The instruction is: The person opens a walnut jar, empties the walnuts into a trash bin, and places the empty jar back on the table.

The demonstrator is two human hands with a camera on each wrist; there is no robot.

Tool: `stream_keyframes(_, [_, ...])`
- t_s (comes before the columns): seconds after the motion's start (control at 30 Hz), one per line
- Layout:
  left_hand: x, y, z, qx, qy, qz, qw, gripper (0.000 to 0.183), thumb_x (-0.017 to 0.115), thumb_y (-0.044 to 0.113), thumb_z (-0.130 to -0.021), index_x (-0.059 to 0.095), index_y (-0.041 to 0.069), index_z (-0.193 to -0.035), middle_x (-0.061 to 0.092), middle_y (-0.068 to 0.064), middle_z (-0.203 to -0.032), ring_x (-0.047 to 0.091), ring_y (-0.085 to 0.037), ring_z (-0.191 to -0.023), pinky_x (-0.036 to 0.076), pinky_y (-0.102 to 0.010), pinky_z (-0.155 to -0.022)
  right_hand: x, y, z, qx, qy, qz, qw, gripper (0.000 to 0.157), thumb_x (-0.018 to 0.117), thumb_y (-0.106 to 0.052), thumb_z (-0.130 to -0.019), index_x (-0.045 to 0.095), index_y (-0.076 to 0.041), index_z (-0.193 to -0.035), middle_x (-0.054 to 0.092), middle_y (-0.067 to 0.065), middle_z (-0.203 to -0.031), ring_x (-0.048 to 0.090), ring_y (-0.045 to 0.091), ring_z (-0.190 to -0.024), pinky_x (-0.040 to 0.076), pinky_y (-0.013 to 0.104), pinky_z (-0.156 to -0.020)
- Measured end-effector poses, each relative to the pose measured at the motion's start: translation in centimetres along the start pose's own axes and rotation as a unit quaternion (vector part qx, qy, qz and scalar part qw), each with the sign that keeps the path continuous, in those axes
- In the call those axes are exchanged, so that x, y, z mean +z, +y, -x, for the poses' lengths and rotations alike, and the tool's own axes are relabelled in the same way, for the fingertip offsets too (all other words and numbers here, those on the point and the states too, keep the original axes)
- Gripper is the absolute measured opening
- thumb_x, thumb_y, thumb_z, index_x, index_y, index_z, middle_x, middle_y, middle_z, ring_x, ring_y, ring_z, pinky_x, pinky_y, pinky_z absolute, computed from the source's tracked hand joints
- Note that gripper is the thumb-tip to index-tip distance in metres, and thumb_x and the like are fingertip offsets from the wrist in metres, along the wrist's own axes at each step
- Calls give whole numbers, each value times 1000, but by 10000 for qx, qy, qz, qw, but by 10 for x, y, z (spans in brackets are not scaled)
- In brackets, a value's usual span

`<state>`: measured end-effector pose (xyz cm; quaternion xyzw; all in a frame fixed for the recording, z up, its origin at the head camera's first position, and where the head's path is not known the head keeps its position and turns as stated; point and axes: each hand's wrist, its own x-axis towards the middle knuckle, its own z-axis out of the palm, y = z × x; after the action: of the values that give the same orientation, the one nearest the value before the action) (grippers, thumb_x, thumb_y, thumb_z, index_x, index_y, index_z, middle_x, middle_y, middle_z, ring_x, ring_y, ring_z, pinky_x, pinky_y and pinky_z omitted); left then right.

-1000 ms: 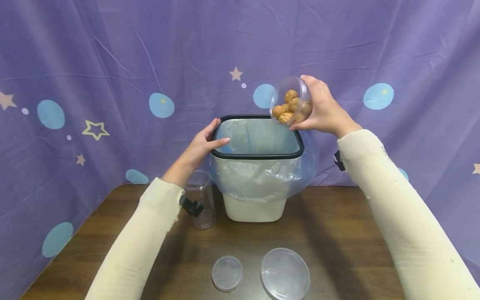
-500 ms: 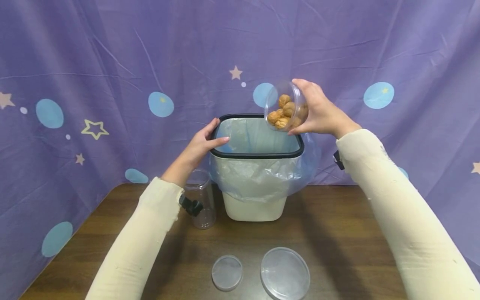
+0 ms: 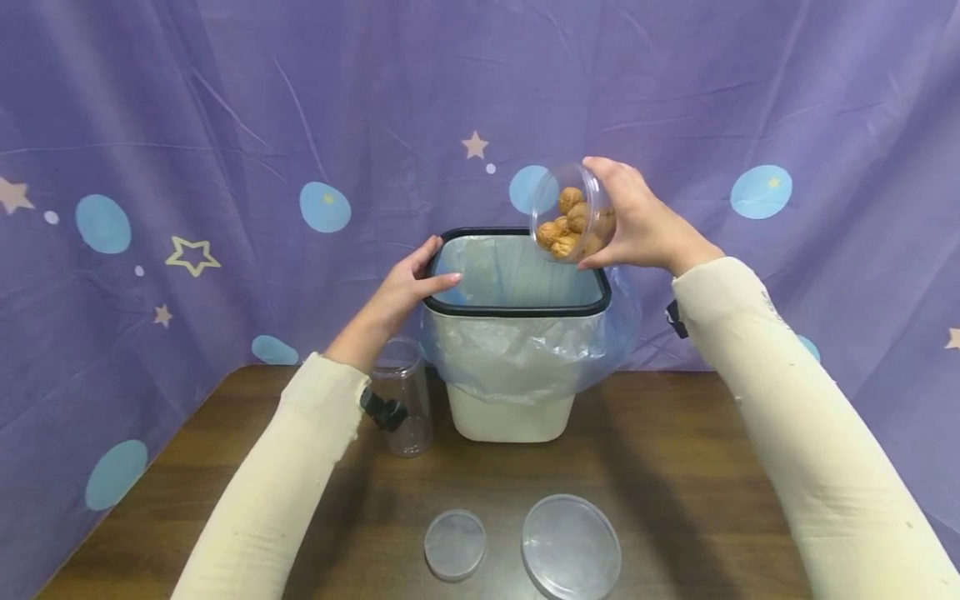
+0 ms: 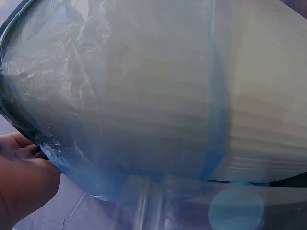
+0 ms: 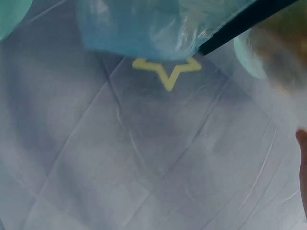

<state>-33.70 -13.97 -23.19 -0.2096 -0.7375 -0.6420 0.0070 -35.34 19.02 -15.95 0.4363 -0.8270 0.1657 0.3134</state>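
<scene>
A white trash can (image 3: 510, 425) with a black rim and a blue-tinted plastic liner (image 3: 517, 358) stands upright at the back of the table. My left hand (image 3: 401, 287) grips its left rim, thumb over the inner side; in the left wrist view that hand (image 4: 29, 187) bends round the edge against the liner. My right hand (image 3: 645, 221) holds a clear plastic jar (image 3: 551, 187), tipped sideways above the can's back right corner, its mouth facing left. Several walnuts (image 3: 567, 223) lie inside the jar, blurred at the right wrist view's edge.
A taller clear jar (image 3: 408, 408) stands left of the can, partly behind my left wrist. Two clear round lids, one small (image 3: 455, 546) and one large (image 3: 572, 546), lie on the wooden table (image 3: 697, 467) in front. A purple curtain (image 3: 390, 100) hangs close behind.
My right hand has brought the jar a little left and down, then stayed nearly still over the last half second. The walnuts remain inside. My left hand keeps its place on the rim.
</scene>
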Motion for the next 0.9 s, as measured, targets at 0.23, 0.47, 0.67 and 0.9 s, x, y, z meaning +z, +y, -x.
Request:
stream_keyframes(0.23, [0,1,2,-107,-31,-39,9999,83,62,11,-86,11,5,-151,14,-6,-158,12,-16,-144,12,-31,-116,4,-3,-2,-57,-144,17,9999,117,94,-19,-47,29,9,-139,35,27,-140,27,41,-132,16,44,-114])
stream_keyframes(0.47, [1,2,-1,-58,-27,2,10000,82,62,9,-86,11,3,-150,14,-9,-157,12,-16,-144,12,-30,-116,4,-7,-4,-19,-242,82,9997,117,94,-19,-47,27,7,-139,34,27,-141,26,41,-133,16,44,-115])
stream_keyframes(0.67, [-1,0,-1,-88,-32,-12,10000,81,61,9,-87,11,4,-150,15,-8,-157,12,-16,-144,12,-31,-116,6,-9,-5,25,-393,-89,9992,117,94,-21,-48,27,7,-140,34,26,-141,26,40,-133,17,45,-114])
stream_keyframes(0.9, [-3,0,1,-114,-82,-149,9998,82,63,13,-87,12,7,-151,15,-7,-157,13,-16,-143,14,-32,-116,7,-13,-5,83,-421,23,9991,118,94,-19,-48,26,5,-141,32,24,-144,24,39,-135,18,45,-114])
